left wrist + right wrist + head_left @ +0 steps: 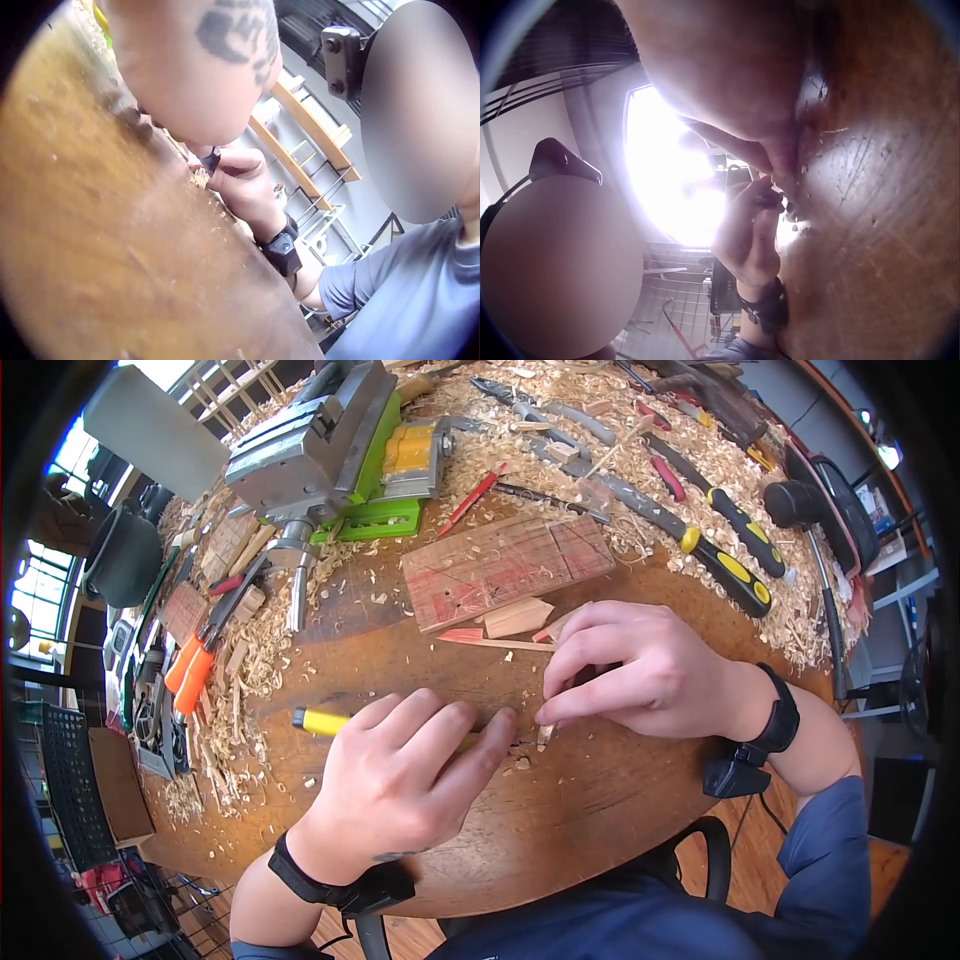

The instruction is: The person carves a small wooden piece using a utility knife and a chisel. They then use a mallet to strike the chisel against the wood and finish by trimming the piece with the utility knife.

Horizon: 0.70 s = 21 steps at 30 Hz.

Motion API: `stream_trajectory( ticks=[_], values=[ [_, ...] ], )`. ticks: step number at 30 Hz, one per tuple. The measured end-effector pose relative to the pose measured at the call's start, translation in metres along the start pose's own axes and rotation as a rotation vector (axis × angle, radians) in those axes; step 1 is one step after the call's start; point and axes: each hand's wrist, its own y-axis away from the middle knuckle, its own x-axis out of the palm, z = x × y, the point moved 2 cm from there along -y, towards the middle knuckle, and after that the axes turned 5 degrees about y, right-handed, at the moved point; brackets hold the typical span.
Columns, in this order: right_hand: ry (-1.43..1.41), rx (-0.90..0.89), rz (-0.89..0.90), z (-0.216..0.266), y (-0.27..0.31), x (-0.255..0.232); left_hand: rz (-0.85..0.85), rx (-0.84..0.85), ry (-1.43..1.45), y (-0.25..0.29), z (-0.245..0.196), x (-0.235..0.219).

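- Navy-blue cloth shirt [640, 925] nearest the head camera, and beyond it both hands at work over the brown wooden tabletop [500, 850]! Left hand [385, 785] grips a slim yellow-and-black handled tool [322, 722], fingers curled round it, butt poking out. Right hand [635, 670] bends in, fingertips together, seemingly pinching a small, pale wooden piece [545, 734] low between the hands. Looks light, stiff and easily split: best taken by its edges, clear of the tool's tip. Handle looks light and rigid; take it mid-length.
- Over to the left wrist view: curled shavings [200, 178], pale and crisp, lie right beneath the meeting fingertips; the wooden piece itself can't be picked out.
- Right wrist view, heavy glare: fingers nearly meet, left ones bent round something dark; the grain can't be read.
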Motion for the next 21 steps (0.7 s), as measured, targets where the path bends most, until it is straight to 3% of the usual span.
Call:
stream_trajectory(
  ticks=[14, 21],
  values=[
    [-0.011, 0.012, -0.002, -0.0012, 0.0022, 0.002, -0.134, 0.074, 0.044, -0.0011, 0.0018, 0.0037],
    [-0.015, 0.006, 0.001, -0.0009, 0.0023, 0.0026, -0.056, 0.147, 0.012, -0.0036, 0.0019, -0.0028]
  ],
)
